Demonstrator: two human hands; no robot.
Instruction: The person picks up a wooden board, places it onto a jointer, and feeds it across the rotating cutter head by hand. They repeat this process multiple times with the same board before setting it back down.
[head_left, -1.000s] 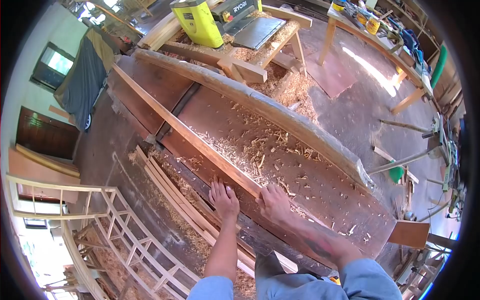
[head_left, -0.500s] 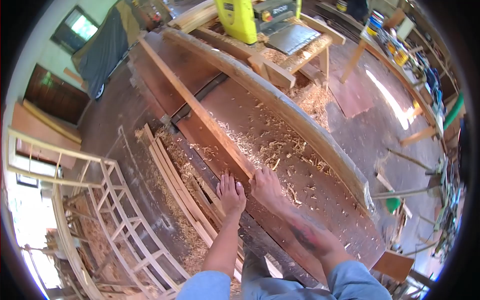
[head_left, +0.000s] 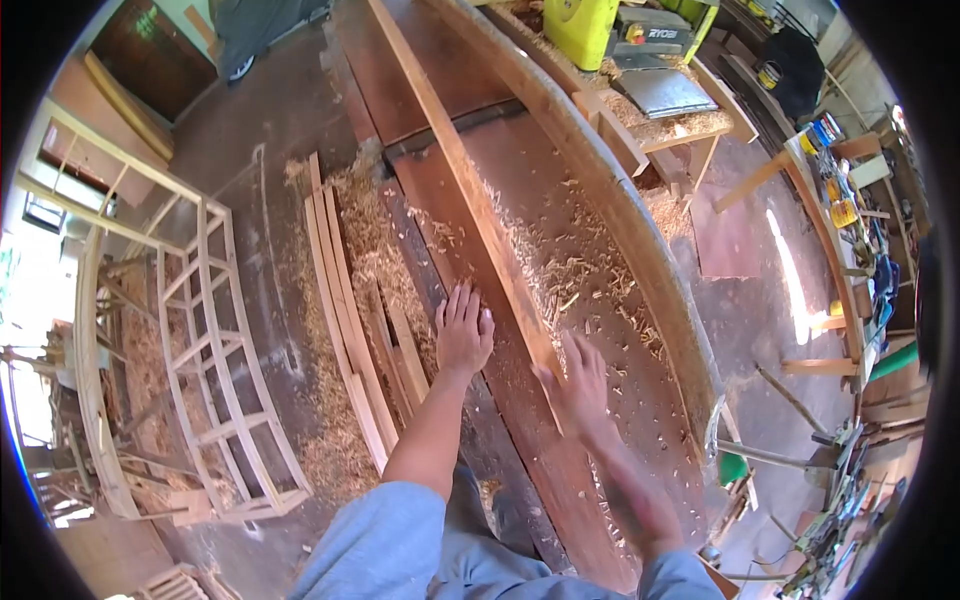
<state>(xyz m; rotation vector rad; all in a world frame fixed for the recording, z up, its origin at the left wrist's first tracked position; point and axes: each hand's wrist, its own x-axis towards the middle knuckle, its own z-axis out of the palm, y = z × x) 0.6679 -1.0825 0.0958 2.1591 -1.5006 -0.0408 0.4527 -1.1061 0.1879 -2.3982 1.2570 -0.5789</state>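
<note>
A long, narrow wooden strip (head_left: 468,185) lies lengthwise along a reddish-brown bench top (head_left: 640,400). My right hand (head_left: 580,390), slightly blurred, is at the strip's near end, with the thumb over one side and the fingers along the other. To its left, my left hand (head_left: 465,335) rests flat at the bench's left edge, fingers stretched out and holding nothing. Curled wood shavings (head_left: 575,270) are scattered on the bench, mostly right of the strip.
A thick rough-edged board (head_left: 640,215) runs along the bench's right side. Beyond it stands a green planer (head_left: 580,35). Loose strips (head_left: 340,290) lie among shavings on the floor at left, near a pale wooden frame (head_left: 215,350). Tools crowd a side table (head_left: 835,255) at right.
The view has shifted, so the bench appears more upright. My right hand has moved right, away from my left hand, and part of the strip now shows below it. My left hand stays at the bench edge.
</note>
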